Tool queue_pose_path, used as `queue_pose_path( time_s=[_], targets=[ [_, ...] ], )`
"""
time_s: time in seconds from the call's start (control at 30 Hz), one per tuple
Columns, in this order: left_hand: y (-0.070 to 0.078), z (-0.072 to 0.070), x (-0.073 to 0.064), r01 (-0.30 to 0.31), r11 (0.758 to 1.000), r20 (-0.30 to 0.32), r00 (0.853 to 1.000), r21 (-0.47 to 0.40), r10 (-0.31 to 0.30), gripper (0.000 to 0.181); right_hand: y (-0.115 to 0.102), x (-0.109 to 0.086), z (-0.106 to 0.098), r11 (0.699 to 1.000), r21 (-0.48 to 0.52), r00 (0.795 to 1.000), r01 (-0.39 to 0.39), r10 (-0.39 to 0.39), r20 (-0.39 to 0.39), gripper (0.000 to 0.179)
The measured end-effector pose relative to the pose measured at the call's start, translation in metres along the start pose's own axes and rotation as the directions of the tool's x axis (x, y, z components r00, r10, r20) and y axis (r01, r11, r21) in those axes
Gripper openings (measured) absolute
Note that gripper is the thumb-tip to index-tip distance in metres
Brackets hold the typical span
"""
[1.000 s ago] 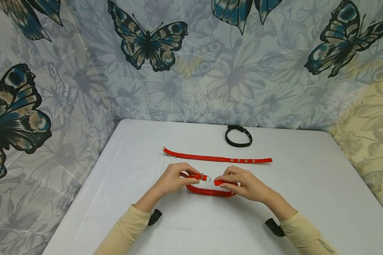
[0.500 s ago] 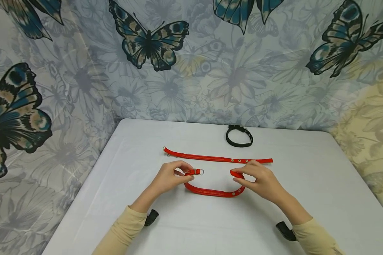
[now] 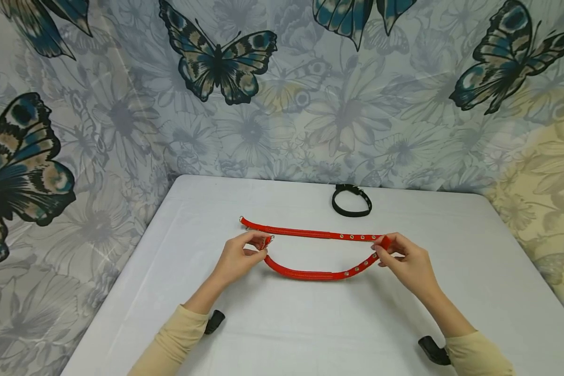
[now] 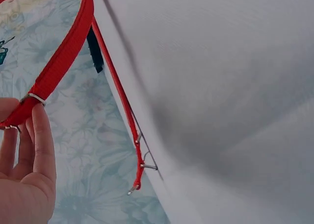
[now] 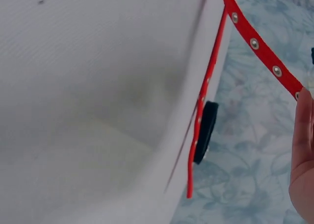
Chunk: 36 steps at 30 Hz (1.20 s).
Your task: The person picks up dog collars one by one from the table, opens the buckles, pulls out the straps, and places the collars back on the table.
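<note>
Between both hands a red collar point(image 3: 305, 275) with metal eyelets hangs in a shallow curve above the table. My left hand point(image 3: 236, 259) pinches its buckle end, where metal rings show; in the left wrist view the thumb and fingers of the left hand point(image 4: 30, 170) hold the strap beside a metal loop. My right hand point(image 3: 411, 263) pinches the tip of the eyelet end. In the right wrist view several eyelets line the strap point(image 5: 265, 55) leading up to the right hand point(image 5: 303, 150), whose fingertips are partly cut off at the frame's edge.
A second red collar point(image 3: 301, 232) lies stretched out on the white table point(image 3: 310, 334), just behind the held one. Farther back, near the table's rear edge, lies a black collar point(image 3: 352, 213) closed into a ring. A butterfly-patterned cloth point(image 3: 282, 141) hangs behind the table.
My hands have moved apart, the right one farther to the right and the left one leftward. The held collar has opened from a bent loop into a wide curve and risen slightly.
</note>
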State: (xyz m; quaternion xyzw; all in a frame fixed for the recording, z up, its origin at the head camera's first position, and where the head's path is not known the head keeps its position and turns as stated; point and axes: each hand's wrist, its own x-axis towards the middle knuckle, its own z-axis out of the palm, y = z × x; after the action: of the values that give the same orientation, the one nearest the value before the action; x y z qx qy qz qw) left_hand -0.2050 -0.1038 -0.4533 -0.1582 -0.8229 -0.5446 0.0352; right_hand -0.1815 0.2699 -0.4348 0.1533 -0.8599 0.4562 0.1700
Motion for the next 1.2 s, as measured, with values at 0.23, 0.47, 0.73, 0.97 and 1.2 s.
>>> queue_pose_path(
  time_s=[0.23,0.47,0.73,0.97,1.2],
  targets=[
    [-0.009,-0.001,0.003,0.041,0.999,-0.106,0.993,-0.009,-0.041,0.024,0.011,-0.003,-0.009,0.996,0.028,0.996,-0.083,0.082,0.016,0.014],
    [-0.019,-0.003,0.003,0.07,0.994,-0.08,0.995,0.089,-0.063,0.023,0.035,-0.01,-0.013,0.984,-0.106,0.986,-0.143,0.151,0.072,0.013],
    [-0.02,-0.009,0.001,0.076,0.93,-0.106,0.994,0.358,-0.041,0.013,0.046,-0.012,-0.019,0.926,-0.329,0.958,-0.184,0.244,0.149,0.016],
    [-0.021,-0.011,-0.002,0.053,0.845,-0.143,0.989,0.532,0.028,0.015,0.054,-0.016,-0.018,0.889,-0.427,0.931,-0.167,0.284,0.228,0.009],
    [-0.023,-0.012,-0.005,-0.101,0.758,-0.121,0.965,0.644,0.231,0.024,0.056,-0.019,-0.016,0.868,-0.479,0.932,-0.127,0.27,0.243,0.006]
  ],
)
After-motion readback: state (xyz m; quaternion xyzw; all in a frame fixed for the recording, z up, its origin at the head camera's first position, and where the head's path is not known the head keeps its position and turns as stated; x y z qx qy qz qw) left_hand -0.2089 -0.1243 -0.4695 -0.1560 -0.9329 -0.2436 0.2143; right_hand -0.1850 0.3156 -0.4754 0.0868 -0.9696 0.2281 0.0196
